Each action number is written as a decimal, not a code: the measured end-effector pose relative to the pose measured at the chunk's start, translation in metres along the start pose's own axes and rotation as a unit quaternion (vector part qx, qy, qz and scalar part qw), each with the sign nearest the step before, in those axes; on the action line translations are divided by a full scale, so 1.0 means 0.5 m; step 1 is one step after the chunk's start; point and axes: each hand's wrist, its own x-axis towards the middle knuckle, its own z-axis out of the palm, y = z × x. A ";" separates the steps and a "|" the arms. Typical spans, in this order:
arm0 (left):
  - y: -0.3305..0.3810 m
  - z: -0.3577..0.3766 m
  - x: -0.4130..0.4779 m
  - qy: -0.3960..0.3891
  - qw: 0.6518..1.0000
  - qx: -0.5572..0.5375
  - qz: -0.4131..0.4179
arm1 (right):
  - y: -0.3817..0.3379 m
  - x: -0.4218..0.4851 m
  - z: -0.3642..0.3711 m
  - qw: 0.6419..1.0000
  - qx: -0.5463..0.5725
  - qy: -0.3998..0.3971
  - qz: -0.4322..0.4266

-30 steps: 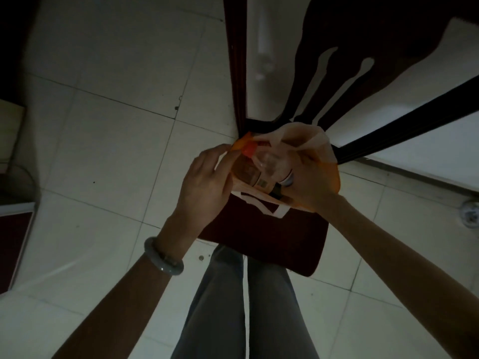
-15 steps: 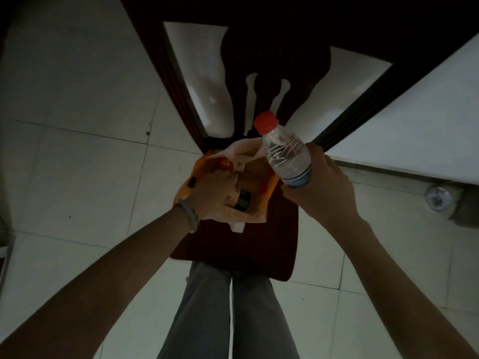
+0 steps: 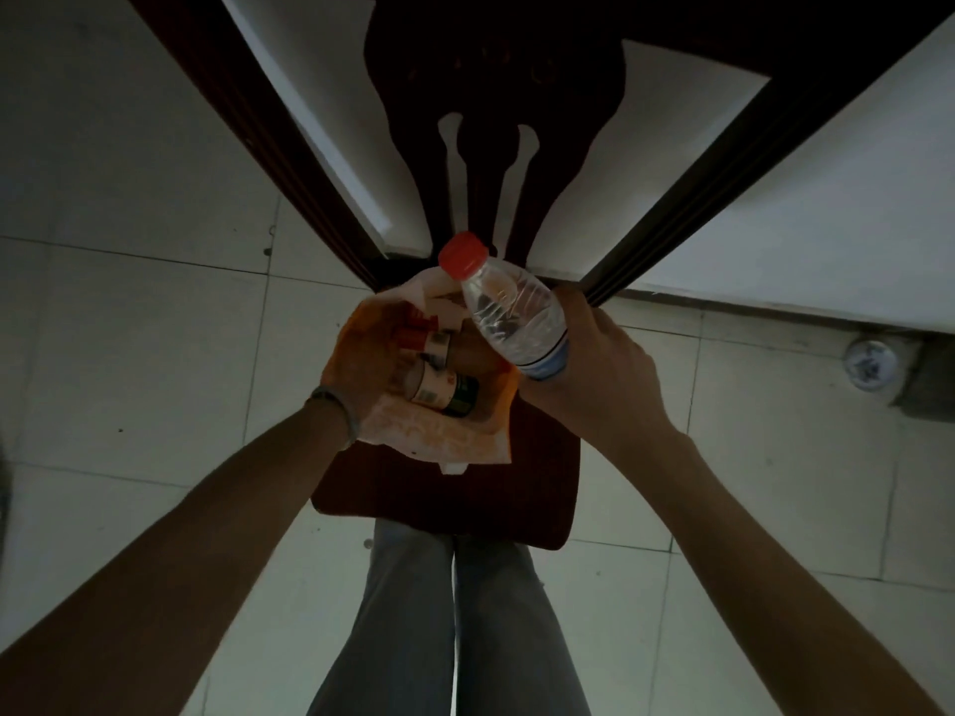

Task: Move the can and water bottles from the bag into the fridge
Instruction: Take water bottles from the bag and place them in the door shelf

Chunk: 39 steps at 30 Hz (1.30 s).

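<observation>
An orange plastic bag (image 3: pixel 439 436) sits open on a dark red chair seat (image 3: pixel 465 503). My right hand (image 3: pixel 604 374) grips a clear water bottle (image 3: pixel 511 312) with a red cap by its lower half, tilted above the bag's right rim. My left hand (image 3: pixel 364 379) reaches into the bag, veiled by its thin wall, fingers curled around a labelled can (image 3: pixel 444 392) with a dark end lying on its side. Another red-topped container (image 3: pixel 413 333) lies beside it in the bag. No fridge is in view.
The chair's carved backrest (image 3: pixel 491 121) rises behind the bag, against dark door-frame posts (image 3: pixel 687 198). Pale floor tiles (image 3: pixel 129 354) spread to the left and right. A small round object (image 3: pixel 871 363) sits on the floor at the right. My legs (image 3: pixel 455 627) stand against the seat's front.
My right hand has lifted the water bottle out of the bag and holds it above the rim. My left hand has gone from the bag's edge down inside, onto the can.
</observation>
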 end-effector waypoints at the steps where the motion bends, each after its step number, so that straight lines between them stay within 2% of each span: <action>1: -0.016 -0.009 0.007 -0.011 0.999 0.045 0.021 | -0.002 0.001 0.000 1.000 0.002 0.000 -0.003; 3: -0.028 -0.023 0.016 0.010 0.993 0.111 0.045 | -0.010 0.001 -0.005 1.000 0.002 -0.004 -0.008; 4: -0.024 -0.027 0.017 0.026 0.993 0.105 0.046 | -0.016 0.000 -0.009 1.000 0.003 -0.007 -0.011; 8: 0.001 -0.032 -0.019 -0.029 0.988 0.121 0.096 | -0.039 -0.011 -0.037 1.000 0.009 -0.019 -0.011; 11: 0.023 -0.024 -0.073 -0.036 0.979 0.166 0.110 | -0.055 -0.029 -0.067 1.000 0.014 -0.013 -0.024; 13: 0.052 -0.031 -0.116 -0.021 0.953 0.260 0.154 | -0.069 -0.043 -0.093 0.999 0.015 -0.016 -0.026; 17: 0.127 -0.091 -0.231 -0.010 0.902 0.358 0.243 | -0.121 -0.067 -0.149 0.997 0.036 -0.037 -0.051; 18: 0.143 -0.112 -0.262 0.006 0.893 0.372 0.255 | -0.140 -0.074 -0.162 0.997 0.042 -0.043 -0.057; 21: 0.181 -0.175 -0.341 0.080 0.903 0.345 0.242 | -0.205 -0.094 -0.191 0.994 0.047 -0.062 -0.080; 26: 0.209 -0.264 -0.475 0.188 0.913 0.285 0.223 | -0.338 -0.127 -0.202 0.980 0.027 -0.074 -0.181; 32: 0.170 -0.415 -0.679 0.285 0.886 0.277 0.239 | -0.552 -0.192 -0.149 0.950 0.027 -0.105 -0.294; 39: 0.057 -0.617 -0.947 0.396 0.849 0.292 0.190 | -0.807 -0.372 -0.018 0.913 0.077 -0.151 -0.372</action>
